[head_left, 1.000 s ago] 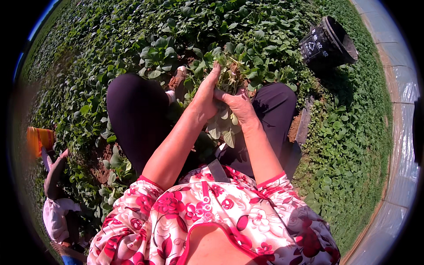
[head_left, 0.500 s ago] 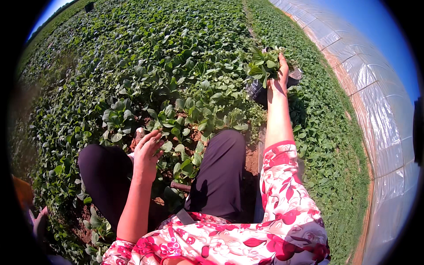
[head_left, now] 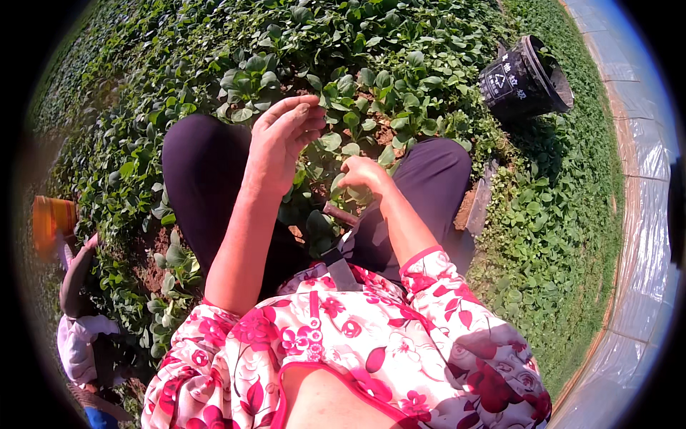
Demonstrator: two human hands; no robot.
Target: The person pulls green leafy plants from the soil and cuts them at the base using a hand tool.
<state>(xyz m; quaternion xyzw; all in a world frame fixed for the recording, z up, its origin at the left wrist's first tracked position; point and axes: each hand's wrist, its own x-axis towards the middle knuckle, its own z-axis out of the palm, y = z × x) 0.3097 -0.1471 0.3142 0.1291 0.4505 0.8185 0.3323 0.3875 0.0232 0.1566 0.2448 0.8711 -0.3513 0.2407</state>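
My left hand (head_left: pixel 286 136) hovers above the leafy plants between my knees. Its fingers point right, loosely bent and a little apart, and I see nothing in them. Lower and to the right, my right hand (head_left: pixel 363 175) reaches left over the plants beside my right knee. Its thumb and finger stand apart with nothing visible between them; the other fingers are partly hidden. Below it, a short brown wooden handle (head_left: pixel 339 213) sticks out by my right thigh; its far end is hidden. Low green leafy vegetables (head_left: pixel 343 107) grow in reddish soil in front of both hands.
A black bucket (head_left: pixel 511 86) with white printing leans at the right, mouth tilted right. A co-worker's arm (head_left: pixel 75 286) and an orange bucket (head_left: pixel 53 220) are at the far left. A plastic-covered greenhouse (head_left: pixel 647 214) runs along the right.
My right hand has come back from the bucket to between my knees, and the bunch of leafy greens is gone from it. The view has tilted downward and turned left.
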